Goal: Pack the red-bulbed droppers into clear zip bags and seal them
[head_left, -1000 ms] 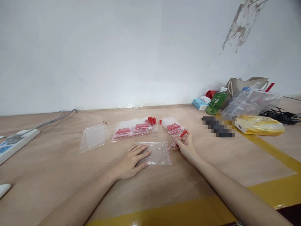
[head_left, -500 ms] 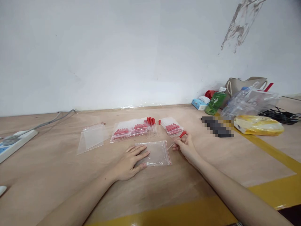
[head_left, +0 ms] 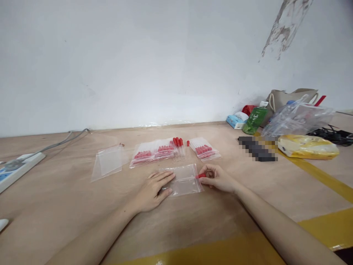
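One clear zip bag [head_left: 186, 187], slick and flimsy by its look, lies pinned under your flat, spread left hand [head_left: 156, 187]. Your right hand [head_left: 219, 178] pinches a red-bulbed dropper [head_left: 201, 176] at its bulb, stem seemingly inside the bag mouth; glare blurs it. Likely light, brittle stem: grip the soft bulb. Beyond: loose droppers [head_left: 178, 141].

Clear bag [head_left: 184, 187], red-bulbed dropper [head_left: 201, 176] partway in
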A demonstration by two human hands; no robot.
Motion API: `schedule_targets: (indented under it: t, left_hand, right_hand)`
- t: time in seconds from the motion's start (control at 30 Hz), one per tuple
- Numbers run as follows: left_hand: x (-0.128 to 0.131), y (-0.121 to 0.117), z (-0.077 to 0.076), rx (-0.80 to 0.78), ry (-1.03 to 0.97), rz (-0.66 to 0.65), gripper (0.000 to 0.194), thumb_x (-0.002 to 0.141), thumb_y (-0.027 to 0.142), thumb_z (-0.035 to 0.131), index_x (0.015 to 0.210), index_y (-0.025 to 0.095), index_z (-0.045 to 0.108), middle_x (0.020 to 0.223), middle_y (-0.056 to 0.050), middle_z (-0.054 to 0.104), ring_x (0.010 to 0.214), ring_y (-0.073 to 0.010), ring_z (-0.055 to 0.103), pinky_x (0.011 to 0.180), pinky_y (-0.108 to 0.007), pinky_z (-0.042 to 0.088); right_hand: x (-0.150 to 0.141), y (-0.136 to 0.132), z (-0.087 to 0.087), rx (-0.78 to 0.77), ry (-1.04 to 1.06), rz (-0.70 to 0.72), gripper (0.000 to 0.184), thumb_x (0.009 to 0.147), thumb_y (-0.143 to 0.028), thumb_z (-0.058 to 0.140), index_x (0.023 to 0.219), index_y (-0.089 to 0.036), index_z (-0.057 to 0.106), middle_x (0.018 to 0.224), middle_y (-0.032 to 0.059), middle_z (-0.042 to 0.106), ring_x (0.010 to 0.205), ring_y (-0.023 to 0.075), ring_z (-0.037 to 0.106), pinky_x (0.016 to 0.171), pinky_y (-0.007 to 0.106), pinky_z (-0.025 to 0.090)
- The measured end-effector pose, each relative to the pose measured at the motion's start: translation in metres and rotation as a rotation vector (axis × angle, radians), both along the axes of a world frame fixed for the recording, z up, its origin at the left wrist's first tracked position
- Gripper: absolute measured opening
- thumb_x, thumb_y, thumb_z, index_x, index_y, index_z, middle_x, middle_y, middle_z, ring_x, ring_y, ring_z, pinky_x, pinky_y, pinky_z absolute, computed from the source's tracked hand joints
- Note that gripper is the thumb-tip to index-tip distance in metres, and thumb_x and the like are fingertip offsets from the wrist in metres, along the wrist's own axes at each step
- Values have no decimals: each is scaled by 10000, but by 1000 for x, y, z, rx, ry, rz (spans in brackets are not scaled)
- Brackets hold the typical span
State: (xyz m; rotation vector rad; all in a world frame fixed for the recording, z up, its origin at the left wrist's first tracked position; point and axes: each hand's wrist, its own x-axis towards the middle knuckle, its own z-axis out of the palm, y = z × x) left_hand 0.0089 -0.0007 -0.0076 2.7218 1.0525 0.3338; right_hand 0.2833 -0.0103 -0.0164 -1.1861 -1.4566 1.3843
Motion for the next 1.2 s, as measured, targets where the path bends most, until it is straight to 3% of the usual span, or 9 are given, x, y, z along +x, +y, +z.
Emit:
schedule_targets:
  t: [0.13, 0.23, 0.43, 0.57, 0.67, 0.93, 1.07, 1.2]
  left_hand:
    - [1, 0, 1, 10, -29, -1, 446, 904, 408, 366, 1332, 290, 328, 1357, -30, 397, 1241, -223, 358, 1028, -462, 251]
    - [1, -1, 0, 4, -45, 4, 458, 903, 409, 369, 1338, 274, 319, 1352, -34, 404, 1239, -223, 362, 1033, -459, 245]
    - [1, 0, -1, -24, -71, 1, 444, 906, 397, 368, 1331, 275, 331, 1342, -36, 418, 1233, -228, 368, 1028, -466, 256]
    - [-2, 0, 3, -93, -174, 29, 433, 903, 379, 385, 1318, 264, 345, 1358, -36, 391, 1233, -207, 366, 1025, -413, 295]
    - [-5, 1, 5, -114, -247, 40, 384, 888, 351, 419, 1259, 251, 416, 1353, -43, 387, 1222, -208, 376, 996, -382, 345]
    - [-4, 2, 4, -80, -260, -10, 338, 862, 321, 465, 1191, 247, 463, 1200, -51, 520, 1105, -211, 476, 945, -381, 390]
    - [-4, 3, 3, -92, -274, -35, 281, 861, 294, 464, 1136, 237, 481, 1195, -51, 519, 1116, -211, 463, 950, -378, 378]
    - [-4, 1, 5, -131, -299, 0, 207, 845, 281, 472, 1041, 214, 457, 1158, -70, 530, 1049, -211, 501, 877, -372, 421]
  right_hand:
    - [-10, 3, -5, 138, -62, -19, 282, 589, -369, 709, 733, -151, 603, 467, -82, 449, 418, 36, 360, 396, 152, 268]
    - [-19, 2, -6, 100, -64, 9, 280, 608, -386, 688, 744, -143, 657, 481, -61, 491, 420, 36, 359, 401, 158, 250]
    - [-27, -1, -4, 2, -48, 88, 289, 627, -403, 667, 751, -141, 671, 520, -37, 540, 441, 56, 419, 421, 176, 313]
    - [-21, 2, -4, 14, 8, -30, 361, 542, -343, 732, 820, -165, 588, 534, -61, 546, 447, 74, 479, 428, 187, 379]
    - [-15, 5, -5, 44, 64, -94, 353, 505, -295, 749, 748, -170, 526, 544, -66, 554, 467, 70, 496, 454, 185, 400]
    - [-10, 6, -12, 42, -31, -10, 224, 619, -353, 646, 719, -153, 638, 542, -33, 589, 464, 82, 491, 463, 207, 389]
    - [1, 18, 2, 189, -239, -157, 186, 635, -327, 597, 699, -165, 664, 537, -20, 597, 454, 97, 474, 445, 216, 369]
    - [2, 51, 28, 390, -580, -340, 110, 660, -242, 562, 666, -167, 643, 627, 21, 637, 561, 134, 542, 539, 241, 403]
